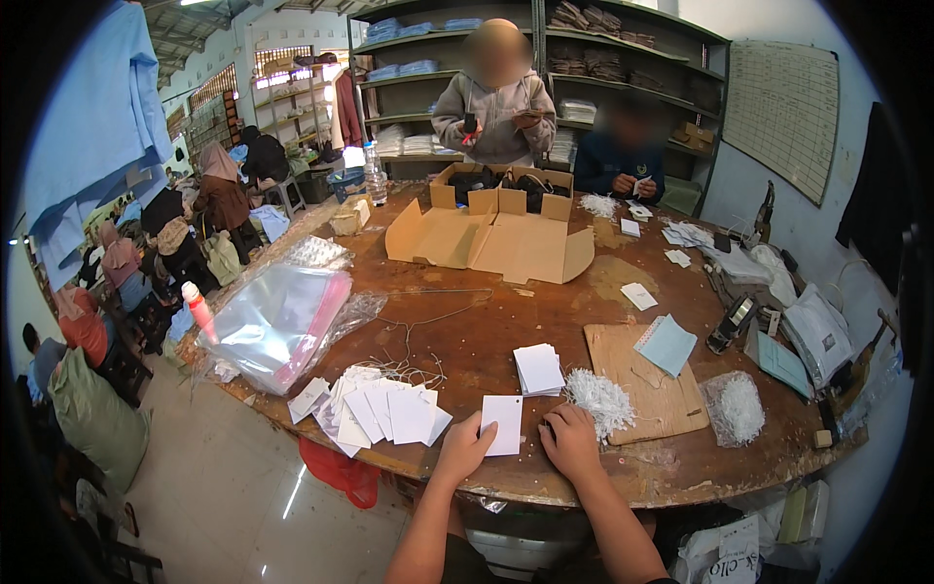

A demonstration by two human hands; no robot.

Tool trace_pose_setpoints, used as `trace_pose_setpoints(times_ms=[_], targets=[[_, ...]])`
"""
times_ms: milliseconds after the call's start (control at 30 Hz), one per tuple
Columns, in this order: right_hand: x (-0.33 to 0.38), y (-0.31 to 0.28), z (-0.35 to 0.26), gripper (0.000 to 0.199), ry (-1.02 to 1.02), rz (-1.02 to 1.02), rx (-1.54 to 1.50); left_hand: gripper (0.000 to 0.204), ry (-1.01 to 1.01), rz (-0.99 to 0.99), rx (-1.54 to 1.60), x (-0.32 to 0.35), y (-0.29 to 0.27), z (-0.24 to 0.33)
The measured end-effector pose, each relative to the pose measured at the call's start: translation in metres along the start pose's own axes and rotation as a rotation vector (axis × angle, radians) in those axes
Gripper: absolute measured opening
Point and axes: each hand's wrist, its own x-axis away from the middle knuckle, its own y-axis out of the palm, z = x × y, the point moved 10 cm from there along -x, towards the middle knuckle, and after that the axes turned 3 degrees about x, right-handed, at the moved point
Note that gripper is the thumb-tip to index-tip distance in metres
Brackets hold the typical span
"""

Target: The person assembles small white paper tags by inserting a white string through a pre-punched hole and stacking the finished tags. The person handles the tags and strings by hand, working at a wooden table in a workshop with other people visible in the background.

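White blank card lies flat, left hand resting open-gripped on its edge, right hand curled empty.

Worn wooden table, white tags, cardboard box

Both forearms are bare to the elbow, with no gloves, rings or watch on either hand.

Two hands, left and right; one white card between them, one card stack just beyond, two string bundles rightward.
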Motion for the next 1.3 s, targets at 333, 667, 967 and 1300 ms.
trace_pose_setpoints(times_ms=[333,667,967,1300], targets=[[0.001,0.003,0.003,0.016,0.013,-0.007,-0.003,0.031,0.006,0.002,0.008,0.001,-0.001,0.004],[0.001,0.003,0.003,0.016,0.009,-0.005,0.004,0.034,0.080,0.058,0.088,0.001,-0.003,0.008],[0.001,0.004,0.004,0.016,0.014,-0.011,-0.003,0.030,-0.023,-0.014,0.005,-0.001,0.002,-0.003],[0.001,0.002,0.002,0.016,0.004,0.000,0.006,0.030,-0.011,-0.008,0.012,0.000,0.001,-0.003]])
